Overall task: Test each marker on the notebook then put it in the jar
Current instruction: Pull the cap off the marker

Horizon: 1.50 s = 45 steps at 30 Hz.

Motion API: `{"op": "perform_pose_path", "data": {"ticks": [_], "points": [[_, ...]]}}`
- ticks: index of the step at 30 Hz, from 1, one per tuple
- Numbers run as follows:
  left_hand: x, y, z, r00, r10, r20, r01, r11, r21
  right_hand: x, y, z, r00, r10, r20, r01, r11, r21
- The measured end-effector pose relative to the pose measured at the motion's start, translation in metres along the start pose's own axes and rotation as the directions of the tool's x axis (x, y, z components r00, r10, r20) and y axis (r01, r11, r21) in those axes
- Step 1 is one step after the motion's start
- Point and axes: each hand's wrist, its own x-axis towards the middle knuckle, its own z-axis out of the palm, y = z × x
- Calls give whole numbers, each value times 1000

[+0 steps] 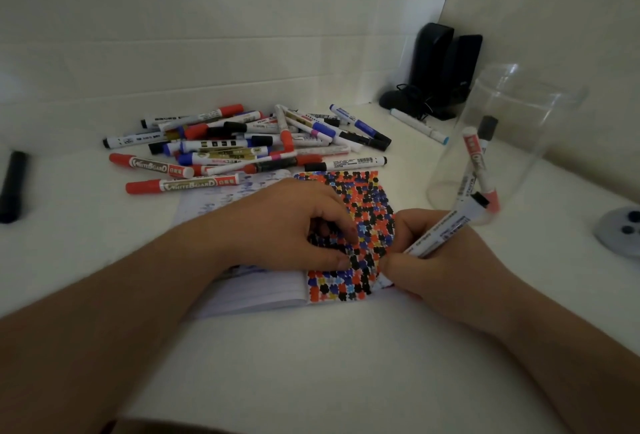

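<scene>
— Right hand (446, 260)?
— Curled around a white-barrelled marker with a black end cap (446, 226), fingers (408, 226) wrapped on the lower barrel, thumb pressed in from below. Barrel slanted up and to the right, capped end near the jar's base. Writing tip hidden behind the fingers, down at the page.

— Left hand (287, 222)?
— Resting on the small white notebook (249, 291), fingers bent, tips and thumb pressing on the page. Nothing pinched.

— State of the page?
— Right-hand leaf packed with red, black, blue and yellow blotches (363, 212). Left leaf faintly marked in blue. Notebook lying open on the white counter (311, 364), just in front of the pile.

— Jar?
— Clear, wide-mouthed plastic jar (512, 143), standing to the right of the notebook. Inside: a red-capped white marker (479, 167) leaning across, and a black-capped white marker (485, 132) behind it.

— Remaining markers?
— Loose heap of white whiteboard markers with red, blue and black caps (242, 146) beyond the notebook, touching its far edge. One white marker with a light-blue tip (419, 125) lying apart, near the corner.

— Anything else?
— Two black upright speakers (446, 66) in the far corner with a tangled black cable. A black cylindrical object (12, 184) at the left edge. A grey round object with dark dots (620, 231) at the right edge, blurred.
</scene>
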Motion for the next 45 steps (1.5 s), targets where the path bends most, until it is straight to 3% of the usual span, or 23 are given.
{"op": "perform_pose_path", "data": {"ticks": [8, 27, 35, 45], "points": [[0, 0, 0, 1000, -11, -7, 11, 999, -34, 1, 3, 0, 999, -31, -7, 31, 999, -41], [0, 0, 1, 1000, -20, -10, 20, 999, -42, 3, 9, 0, 999, -47, -11, 47, 998, 43], [-1, 2, 1, 1000, -15, -17, 15, 999, -39, 4, 16, 0, 997, -76, 27, 77, 996, -39], [-1, 2, 0, 999, -43, -5, 43, 998, -51, 4, 15, 2, 998, -63, -14, 63, 998, 20]]}}
